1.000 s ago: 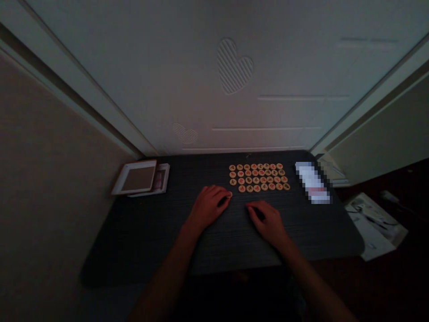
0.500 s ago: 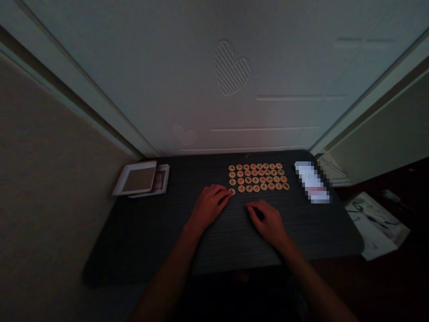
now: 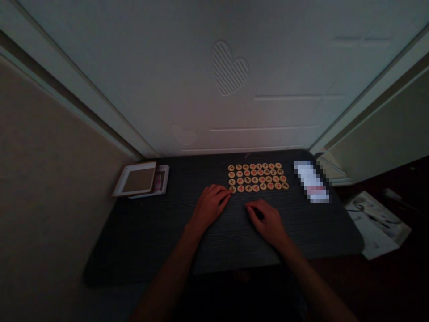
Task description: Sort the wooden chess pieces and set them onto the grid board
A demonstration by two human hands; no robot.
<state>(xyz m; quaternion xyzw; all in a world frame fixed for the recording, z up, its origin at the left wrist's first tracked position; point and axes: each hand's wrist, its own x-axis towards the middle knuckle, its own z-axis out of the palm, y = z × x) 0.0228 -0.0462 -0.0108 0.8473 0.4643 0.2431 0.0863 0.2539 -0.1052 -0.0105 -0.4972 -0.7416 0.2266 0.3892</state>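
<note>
Round wooden Chinese chess pieces (image 3: pixel 255 180) with red and black characters lie in a grid of several rows on the dark table (image 3: pixel 161 232). At the grid's near left corner, my left hand (image 3: pixel 209 205) has its fingertips closed on the edge of one Chinese chess piece (image 3: pixel 232 189), which lies flat. My right hand (image 3: pixel 268 221) rests on the table just in front of the grid, apart from the pieces. Its fingers are curled in, with nothing visible in them.
Two shallow trays or box parts (image 3: pixel 139 179) overlap at the table's left end. A blurred-out phone-like object (image 3: pixel 311 181) lies right of the pieces. Behind the table rises a pale panel (image 3: pixel 231 120) with heart reliefs. A white box (image 3: pixel 378 228) with cables stands lower right.
The corner piece under my left fingertips has shifted slightly away from me, more in line with its row. My right hand has stayed where it was.
</note>
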